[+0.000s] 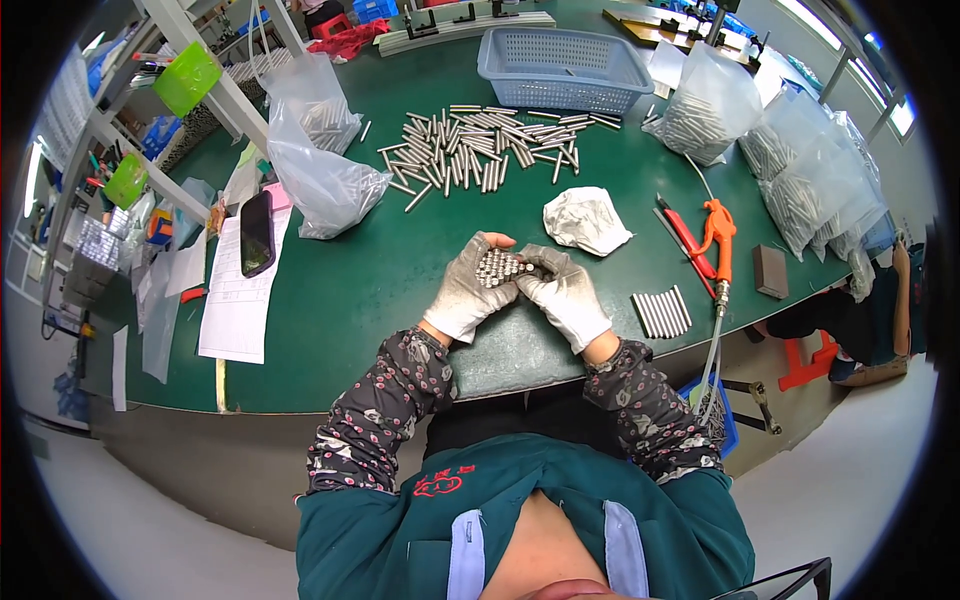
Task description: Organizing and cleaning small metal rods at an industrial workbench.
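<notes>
Over the near part of the green table, my gloved left hand (466,287) is closed around a bundle of metal pins (497,267), their round ends facing up. My right hand (566,295), also in a pale, soiled glove, meets it from the right, fingers pinched at the bundle's edge by one pin end. Beyond both hands lies a loose heap of silver pins (480,145). A neat row of pins (661,313) rests to the right of my right hand. A crumpled white cloth (586,220) sits just beyond that hand.
An orange air gun (717,235) with a hose and a red-handled tool (688,240) lie at right, near a brown block (770,271). A blue basket (565,95) stands at the back. Bags of pins (705,105) flank the heap. A phone (257,235) lies on papers at left.
</notes>
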Demonstrator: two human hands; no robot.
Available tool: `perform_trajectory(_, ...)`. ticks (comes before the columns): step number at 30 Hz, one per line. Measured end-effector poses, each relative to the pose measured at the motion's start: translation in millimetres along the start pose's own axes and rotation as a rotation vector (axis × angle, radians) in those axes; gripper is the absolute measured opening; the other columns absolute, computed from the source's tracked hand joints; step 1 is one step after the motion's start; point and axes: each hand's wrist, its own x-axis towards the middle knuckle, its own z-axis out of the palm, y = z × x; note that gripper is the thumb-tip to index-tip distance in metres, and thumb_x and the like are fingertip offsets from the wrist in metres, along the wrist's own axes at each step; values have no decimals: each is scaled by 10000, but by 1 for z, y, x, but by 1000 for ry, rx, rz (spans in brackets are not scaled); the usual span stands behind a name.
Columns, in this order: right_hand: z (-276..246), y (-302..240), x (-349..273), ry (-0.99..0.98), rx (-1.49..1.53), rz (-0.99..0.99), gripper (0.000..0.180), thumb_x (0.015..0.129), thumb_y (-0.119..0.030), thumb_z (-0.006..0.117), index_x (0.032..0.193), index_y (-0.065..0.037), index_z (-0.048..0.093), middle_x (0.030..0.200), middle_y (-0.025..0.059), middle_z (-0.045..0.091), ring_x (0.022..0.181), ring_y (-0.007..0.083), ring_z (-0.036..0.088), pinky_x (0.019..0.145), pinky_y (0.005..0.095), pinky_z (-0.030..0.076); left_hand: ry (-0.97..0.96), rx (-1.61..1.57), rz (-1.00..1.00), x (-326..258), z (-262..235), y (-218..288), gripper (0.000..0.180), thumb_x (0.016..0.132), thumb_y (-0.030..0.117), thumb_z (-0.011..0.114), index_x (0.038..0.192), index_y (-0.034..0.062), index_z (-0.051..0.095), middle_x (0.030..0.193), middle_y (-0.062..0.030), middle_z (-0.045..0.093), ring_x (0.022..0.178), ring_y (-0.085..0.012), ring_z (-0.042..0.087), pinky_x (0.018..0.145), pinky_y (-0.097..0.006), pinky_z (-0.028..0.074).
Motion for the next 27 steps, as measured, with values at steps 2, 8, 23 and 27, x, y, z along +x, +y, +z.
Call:
perform_trajectory(2, -1, 1, 0, -2, -29, -9, 254, 783, -101, 614, 1017, -2, 605, 937, 95, 651, 854, 152, 631, 756, 255, 490, 3, 3, -6, 0, 0, 0, 483, 658, 4, 713, 1088, 45, 495, 948, -41, 604, 857, -107, 581, 779, -236, 481)
perform_trajectory(8, -2, 3, 1, -6, -73, -14, 259, 783, -132, 623, 1013, -12, 613, 947, 108, 649, 863, 172, 634, 760, 266, 490, 5, 34, -1, 1, 0, -3, 476, 665, 8, 710, 1087, 44, 493, 951, -40, 607, 857, -104, 577, 777, -235, 480)
perform_trajectory(23, -5, 7, 1, -22, -38, 1, 263, 774, -133, 640, 1005, -10, 617, 931, 103, 642, 851, 161, 623, 756, 263, 483, -24, -21, -42, 0, 0, -1, 447, 670, -26, 680, 1073, 43, 498, 936, -27, 588, 845, -94, 566, 764, -230, 478)
perform_trajectory(27, -5, 9, 1, -28, -80, -23, 272, 769, -127, 645, 1014, -12, 615, 934, 102, 642, 848, 162, 623, 754, 262, 487, -22, -30, -53, -1, 0, 0, 445, 670, -29, 683, 1069, 43, 499, 939, -22, 578, 842, -93, 565, 764, -229, 478)
